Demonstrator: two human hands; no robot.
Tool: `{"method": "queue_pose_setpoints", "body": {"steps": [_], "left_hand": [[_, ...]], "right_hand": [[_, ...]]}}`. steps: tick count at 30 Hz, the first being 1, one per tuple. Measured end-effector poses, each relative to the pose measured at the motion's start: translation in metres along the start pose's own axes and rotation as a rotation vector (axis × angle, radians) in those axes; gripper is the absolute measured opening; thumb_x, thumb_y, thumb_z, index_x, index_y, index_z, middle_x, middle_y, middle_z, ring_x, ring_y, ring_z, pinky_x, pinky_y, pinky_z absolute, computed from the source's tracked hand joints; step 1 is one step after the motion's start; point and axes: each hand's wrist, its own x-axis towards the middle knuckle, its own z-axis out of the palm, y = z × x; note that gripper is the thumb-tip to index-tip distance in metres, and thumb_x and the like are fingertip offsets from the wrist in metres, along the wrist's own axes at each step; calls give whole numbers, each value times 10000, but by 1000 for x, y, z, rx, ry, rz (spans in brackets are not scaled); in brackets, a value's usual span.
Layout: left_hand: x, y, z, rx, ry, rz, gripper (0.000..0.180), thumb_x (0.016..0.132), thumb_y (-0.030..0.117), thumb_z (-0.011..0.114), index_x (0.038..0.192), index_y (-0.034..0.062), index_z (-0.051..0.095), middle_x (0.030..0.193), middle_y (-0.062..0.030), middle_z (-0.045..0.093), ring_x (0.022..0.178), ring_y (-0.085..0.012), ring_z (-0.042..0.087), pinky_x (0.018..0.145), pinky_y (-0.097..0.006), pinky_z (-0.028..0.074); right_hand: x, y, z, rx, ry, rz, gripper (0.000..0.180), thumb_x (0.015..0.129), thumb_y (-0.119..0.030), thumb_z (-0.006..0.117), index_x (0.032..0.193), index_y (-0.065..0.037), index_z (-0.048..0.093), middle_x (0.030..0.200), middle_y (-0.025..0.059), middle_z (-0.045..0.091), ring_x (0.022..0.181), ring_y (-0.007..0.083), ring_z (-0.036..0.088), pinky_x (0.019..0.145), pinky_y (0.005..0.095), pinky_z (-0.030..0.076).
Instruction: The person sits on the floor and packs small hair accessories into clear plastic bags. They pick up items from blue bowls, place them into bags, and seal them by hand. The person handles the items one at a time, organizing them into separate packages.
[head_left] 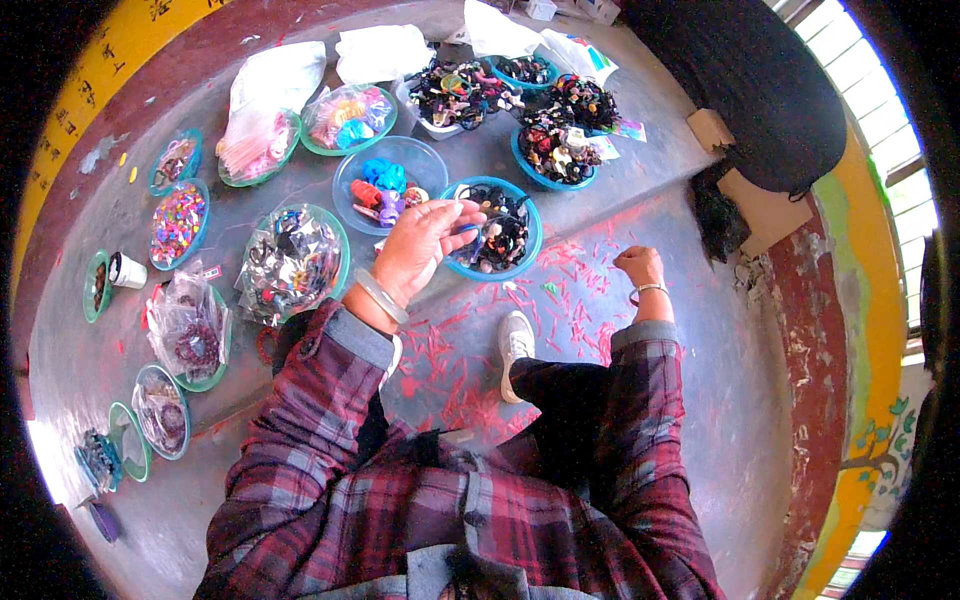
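My left hand (425, 245), with a pale bangle at the wrist, is raised over the basins. Its thumb and fingers pinch together on something thin and small that I cannot make out. Just beyond the fingertips is a blue basin (537, 237) of black hair ties (512, 225), some with small ornaments. Beside the hand stands a clear basin (345, 205) with blue, red and purple fabric scrunchies (386, 177). My right hand (641, 266) hangs apart on the right, above the littered floor, fingers curled closed; whatever they may hold is hidden.
More basins surround this spot: colourful beads (178, 224), bagged trinkets (290, 262), and ornamented hair ties (560, 152). White plastic bags (383, 53) lie at the back. Red scraps (450, 365) litter the floor around my shoe (516, 343). A dark bundle (740, 90) and cardboard (765, 212) rest at right.
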Motion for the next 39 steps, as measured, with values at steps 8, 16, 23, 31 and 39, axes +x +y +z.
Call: {"method": "queue_pose_setpoints", "body": {"steps": [8,16,23,31,39], "left_hand": [[3,-6,3,2,-20,-1,238,902,158,430,994,-28,546,981,-122,586,922,-189,577,796,-298,478],[4,-8,9,29,-8,-31,238,900,158,436,997,-27,551,984,-122,587,919,-191,579,784,-292,478],[4,-12,9,34,6,-46,242,900,159,434,1002,-27,551,969,-126,595,916,-190,579,777,-283,477],[6,-14,7,36,-19,-49,244,900,160,432,1001,-27,552,971,-135,594,912,-198,580,781,-287,480],[7,-11,11,18,-27,-39,236,898,147,428,994,-32,548,980,-133,590,919,-201,579,786,-293,481]], "right_hand": [[2,36,16,-25,-2,170,194,670,-268,642,778,-117,699,799,118,648,781,226,618,710,317,469],[1,60,16,335,-74,197,270,719,-291,628,919,-114,665,894,62,647,799,182,581,689,316,446],[-8,72,10,737,-270,246,375,862,-407,413,1010,-122,606,1029,44,605,953,199,505,788,381,387],[-9,75,0,998,-242,187,471,853,-463,406,1039,-73,594,1089,60,580,1019,227,504,853,392,374],[7,154,52,303,-206,314,416,798,-425,506,1004,-72,586,1020,96,601,943,227,548,791,367,420]]}}
